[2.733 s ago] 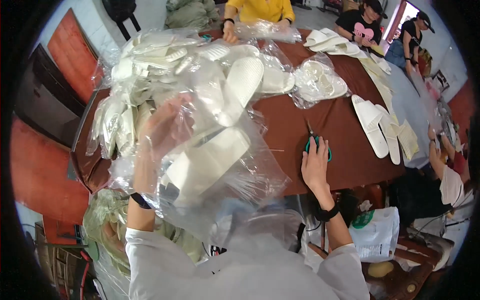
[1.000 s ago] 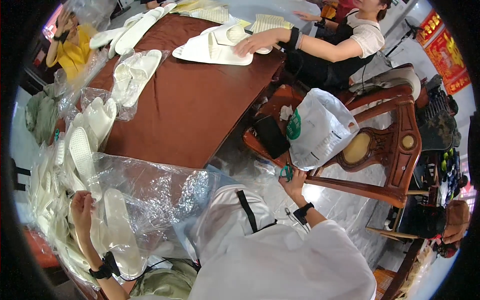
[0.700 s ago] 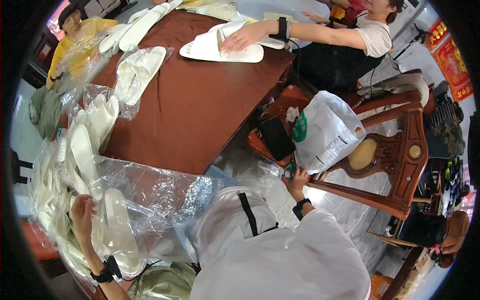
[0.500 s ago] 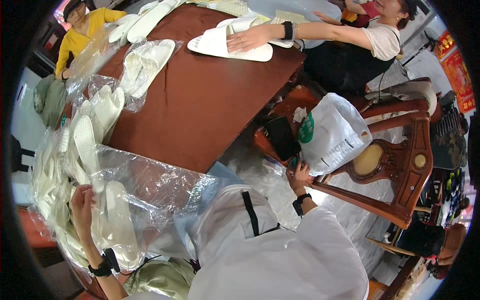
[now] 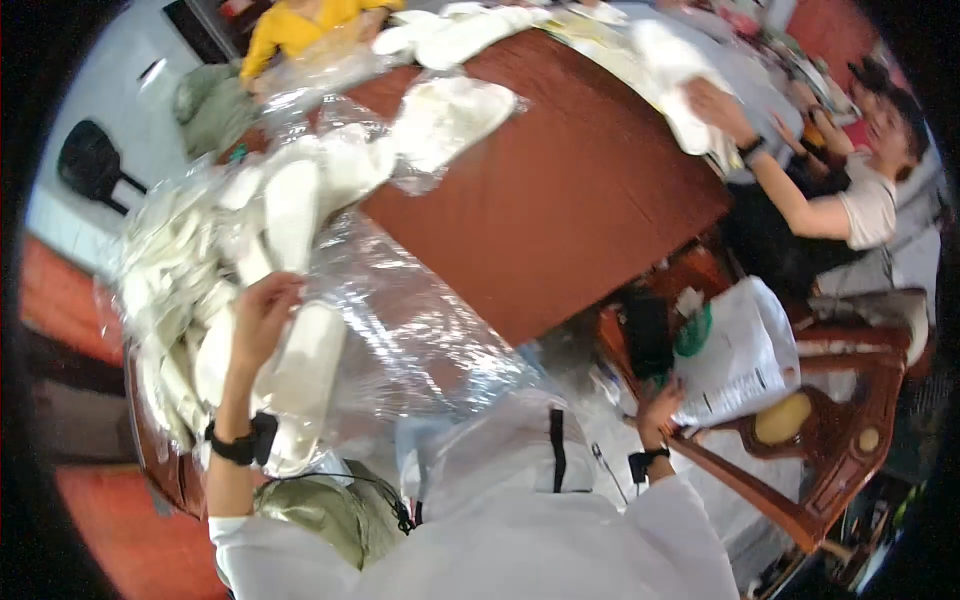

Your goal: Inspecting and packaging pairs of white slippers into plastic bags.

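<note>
At nine o'clock the left hand [image 5: 262, 318] grips a clear plastic bag [image 5: 400, 330] holding white insoles [image 5: 300, 365]. At four o'clock the right hand [image 5: 658, 408] touches a white bag [image 5: 740, 350]; its grip is unclear.

Clear plastic bag [image 5: 400, 320]: glossy, crinkled film. Table [image 5: 560, 210] beside it: smooth reddish-brown top, satin sheen. White slippers [image 5: 290, 210] in bag: matt, soft-looking. Chair [image 5: 830, 450] right of table: polished wood.

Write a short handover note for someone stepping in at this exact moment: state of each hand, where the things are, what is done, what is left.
Left hand: raised, gripping a clear plastic bag of white slippers.
Right hand: low beside the white carrier bag on the wooden chair; what it grips cannot be told.
More bagged slippers lie on the brown table.
Done: cannot be judged from this view.
Left: the held bag is not yet set down.
</note>
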The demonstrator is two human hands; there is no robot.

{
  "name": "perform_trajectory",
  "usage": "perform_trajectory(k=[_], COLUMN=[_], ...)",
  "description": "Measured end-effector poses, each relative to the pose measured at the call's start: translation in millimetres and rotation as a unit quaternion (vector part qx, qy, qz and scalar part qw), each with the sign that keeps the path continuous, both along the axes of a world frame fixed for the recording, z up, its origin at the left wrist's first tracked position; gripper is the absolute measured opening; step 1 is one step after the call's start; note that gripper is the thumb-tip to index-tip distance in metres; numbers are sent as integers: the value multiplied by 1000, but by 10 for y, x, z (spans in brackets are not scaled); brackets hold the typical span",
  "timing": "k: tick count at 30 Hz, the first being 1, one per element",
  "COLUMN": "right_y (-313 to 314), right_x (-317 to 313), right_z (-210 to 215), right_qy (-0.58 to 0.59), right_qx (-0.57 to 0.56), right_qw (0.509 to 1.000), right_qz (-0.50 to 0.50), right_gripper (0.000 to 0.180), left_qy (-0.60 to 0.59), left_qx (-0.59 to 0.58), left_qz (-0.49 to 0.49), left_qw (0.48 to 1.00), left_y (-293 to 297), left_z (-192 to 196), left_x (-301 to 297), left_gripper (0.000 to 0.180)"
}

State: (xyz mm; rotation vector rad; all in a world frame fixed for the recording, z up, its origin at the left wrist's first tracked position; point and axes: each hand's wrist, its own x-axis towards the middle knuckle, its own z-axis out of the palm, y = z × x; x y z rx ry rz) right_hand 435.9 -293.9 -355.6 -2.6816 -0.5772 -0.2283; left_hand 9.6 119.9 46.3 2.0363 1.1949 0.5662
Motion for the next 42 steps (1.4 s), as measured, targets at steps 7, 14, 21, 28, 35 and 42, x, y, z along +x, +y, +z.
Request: perform_trajectory(k=[7,14,21,28,35,42], right_y=[1354,2614,2980,3033,2547,2509], right_x=[-237,-950,-1024,-793,-577,-85], right_z=[2523,3477,3436,3359,3112,3246], right_qy=[191,381,445,508,597,502], right_qx=[330,329,306,313,113,139], right_qw=[849,693,675,657,626,716], right_qz=[366,516,503,461,488,465], right_gripper=[13,28,15,18,22,18], left_qy=[0,18,62,53,-34,32], left_qx=[137,174,201,134,61,76], left_qz=[-114,-191,-80,-68,-8,-22], left_qw=[984,966,974,987,998,996], left_y=[-294,-576,-559,-315,27,-16], left_z=[80,230,105,-39,-64,-68], left_x=[503,783,380,99,70,437], left_gripper=[16,16,30,29,40,43])
